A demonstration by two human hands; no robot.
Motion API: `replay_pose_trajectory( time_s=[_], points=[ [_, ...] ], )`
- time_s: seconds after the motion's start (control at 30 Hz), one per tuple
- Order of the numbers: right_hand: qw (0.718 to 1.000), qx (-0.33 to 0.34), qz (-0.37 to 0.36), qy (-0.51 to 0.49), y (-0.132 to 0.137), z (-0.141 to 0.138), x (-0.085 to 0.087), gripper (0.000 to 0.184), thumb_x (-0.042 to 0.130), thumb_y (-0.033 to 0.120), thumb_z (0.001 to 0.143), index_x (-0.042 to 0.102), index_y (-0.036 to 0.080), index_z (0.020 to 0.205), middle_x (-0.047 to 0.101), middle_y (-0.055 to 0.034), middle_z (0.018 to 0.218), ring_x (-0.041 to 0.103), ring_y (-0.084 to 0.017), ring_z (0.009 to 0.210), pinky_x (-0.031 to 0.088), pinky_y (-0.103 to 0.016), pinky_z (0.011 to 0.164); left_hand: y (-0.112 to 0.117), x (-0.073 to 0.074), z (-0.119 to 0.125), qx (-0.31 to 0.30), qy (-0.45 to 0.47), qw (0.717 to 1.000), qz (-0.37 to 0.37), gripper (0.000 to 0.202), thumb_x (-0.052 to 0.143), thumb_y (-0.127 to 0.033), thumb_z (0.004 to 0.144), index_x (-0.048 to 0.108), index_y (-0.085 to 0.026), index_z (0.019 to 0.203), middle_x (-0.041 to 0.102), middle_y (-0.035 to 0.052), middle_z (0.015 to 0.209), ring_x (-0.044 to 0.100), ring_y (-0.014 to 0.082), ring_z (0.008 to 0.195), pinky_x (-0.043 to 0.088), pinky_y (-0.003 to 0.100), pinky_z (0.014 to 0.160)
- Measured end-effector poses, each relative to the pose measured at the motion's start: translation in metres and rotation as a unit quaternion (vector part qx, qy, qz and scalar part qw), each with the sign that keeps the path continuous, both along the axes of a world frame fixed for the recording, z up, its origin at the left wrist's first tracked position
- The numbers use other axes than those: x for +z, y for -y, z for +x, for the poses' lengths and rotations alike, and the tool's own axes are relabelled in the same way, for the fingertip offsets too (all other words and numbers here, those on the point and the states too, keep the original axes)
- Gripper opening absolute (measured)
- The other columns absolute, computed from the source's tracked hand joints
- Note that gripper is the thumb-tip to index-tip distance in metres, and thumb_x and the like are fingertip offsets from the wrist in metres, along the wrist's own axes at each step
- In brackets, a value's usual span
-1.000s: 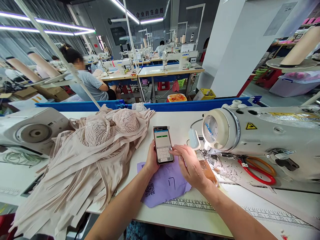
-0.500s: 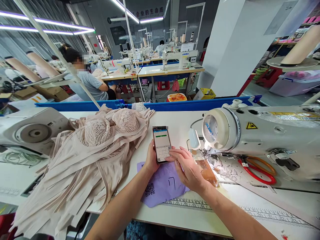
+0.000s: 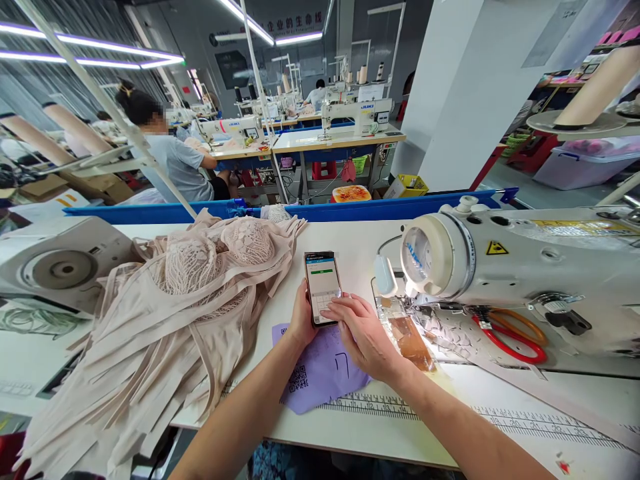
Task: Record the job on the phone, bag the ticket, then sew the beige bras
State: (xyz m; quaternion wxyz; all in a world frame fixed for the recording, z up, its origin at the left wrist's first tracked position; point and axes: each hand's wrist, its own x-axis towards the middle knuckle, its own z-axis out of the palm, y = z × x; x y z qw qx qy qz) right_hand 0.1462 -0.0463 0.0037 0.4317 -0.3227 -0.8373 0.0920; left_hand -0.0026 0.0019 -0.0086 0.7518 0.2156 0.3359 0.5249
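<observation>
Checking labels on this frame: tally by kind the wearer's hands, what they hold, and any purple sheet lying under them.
Left hand plus right hand: 2
Phone, held: 1
Purple sheet: 1
Total: 4

The left arm (image 3: pixel 245 403) and right arm (image 3: pixel 450 410) are bare as far up as they show. The left hand (image 3: pixel 303 319) and right hand (image 3: pixel 369 337) are bare too. Low down, a bit of dark clothes (image 3: pixel 274 460) shows, with a blue pattern too dim to make out.
</observation>
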Motion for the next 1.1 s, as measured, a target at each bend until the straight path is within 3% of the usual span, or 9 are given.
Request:
replay_pose_trajectory(
  time_s=[0.33,0.73,0.97,1.1],
  points=[
    [1.0,-0.017,-0.003,-0.02,-0.002,0.013,-0.006,0.032,0.033,0.011,0.097,0.056,0.021,0.116,0.066,-0.0092,0.112,0.057,-0.023,0.117,0.04,-0.053,0.107,0.0,0.009,-0.001,-0.014,0.0,1.0,-0.023,0.059,0.034,-0.053,0.094,0.071,-0.007,0.098,0.074,0.0161,0.094,0.069,0.0314,0.097,0.054,0.041,0.087],
    [1.0,-0.017,-0.008,0.005,-0.001,0.011,-0.007,0.035,0.035,0.013,0.097,0.058,0.023,0.12,0.066,-0.0085,0.11,0.059,-0.023,0.111,0.041,-0.054,0.107,0.0,0.005,-0.002,-0.031,0.004,0.999,0.003,0.057,0.043,-0.056,0.089,0.071,-0.007,0.1,0.073,0.0171,0.098,0.068,0.0329,0.098,0.053,0.04,0.085],
    [1.0,-0.021,-0.017,0.003,0.0,0.004,-0.003,0.037,0.035,0.012,0.096,0.054,0.023,0.127,0.063,-0.0089,0.119,0.054,-0.024,0.121,0.04,-0.053,0.108,0.002,0.002,0.002,0.03,-0.015,0.999,0.009,0.045,0.047,-0.049,0.09,0.07,-0.012,0.1,0.074,0.0099,0.096,0.069,0.0266,0.092,0.053,0.034,0.082],
    [0.999,-0.018,-0.021,0.017,-0.001,0.001,-0.003,0.038,0.036,0.011,0.096,0.054,0.024,0.127,0.064,-0.0077,0.119,0.054,-0.023,0.119,0.041,-0.053,0.108,0.003,0.001,0.004,0.032,-0.022,0.999,0.025,0.042,0.047,-0.048,0.091,0.07,-0.013,0.098,0.074,0.0081,0.093,0.069,0.0253,0.092,0.052,0.033,0.083]
  ],
)
